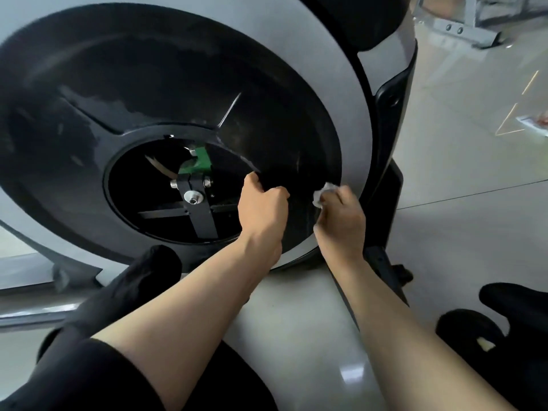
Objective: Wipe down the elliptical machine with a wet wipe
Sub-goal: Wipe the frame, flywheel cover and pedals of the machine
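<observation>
Right hand (341,215) clenches a crumpled white wet wipe (321,194), pressing it vs the lower right of the black flywheel cover (148,93) on the elliptical machine, just inside where black meets the grey outer shroud (335,93). Wipe sticks out above & left of the knuckles; rest is hidden in the fist. Left hand (262,207) has fingers curled over the edge of the round centre opening (178,191) in the cover, gripping that rim. Inside the opening: black crank arm (201,215) w/ silver bolt (193,197), plus a green part (201,163) above it. Wet-looking streaks show on the cover's upper left. Both forearms reach in from below; dark-clothed knee (139,280) sits under the left arm. Pale glossy floor (462,161) at right, w/ a grey metal frame (462,25) at top right.
</observation>
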